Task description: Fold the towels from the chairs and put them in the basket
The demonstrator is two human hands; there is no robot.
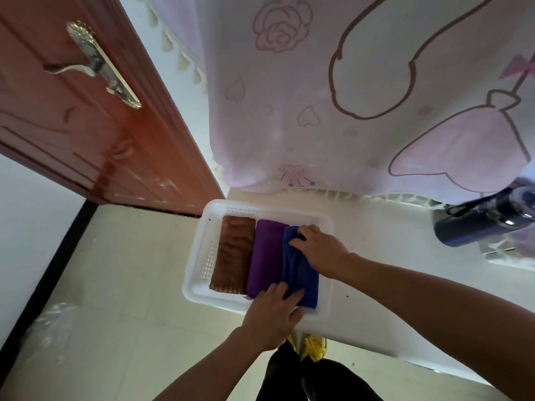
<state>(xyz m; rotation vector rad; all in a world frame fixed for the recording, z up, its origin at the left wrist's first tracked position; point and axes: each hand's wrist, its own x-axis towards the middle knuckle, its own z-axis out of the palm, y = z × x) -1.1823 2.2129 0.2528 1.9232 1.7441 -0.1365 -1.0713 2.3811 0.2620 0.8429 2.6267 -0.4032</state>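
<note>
A white perforated basket (202, 256) sits on a white table. Three folded towels lie side by side in it: a brown towel (231, 254) on the left, a purple towel (265, 256) in the middle, a blue towel (298, 270) on the right. My right hand (318, 247) lies on the far half of the blue towel with its fingers spread over the cloth. At the near end of that towel my left hand (275, 311) presses down with fairly straight fingers. Both hands hide part of the blue towel.
A red-brown door (86, 125) with a metal handle (95, 63) stands at the left. A pink patterned cloth (347, 96) hangs behind the table. A dark bottle (486, 218) lies at the right on the white table (376, 285). Tiled floor lies below left.
</note>
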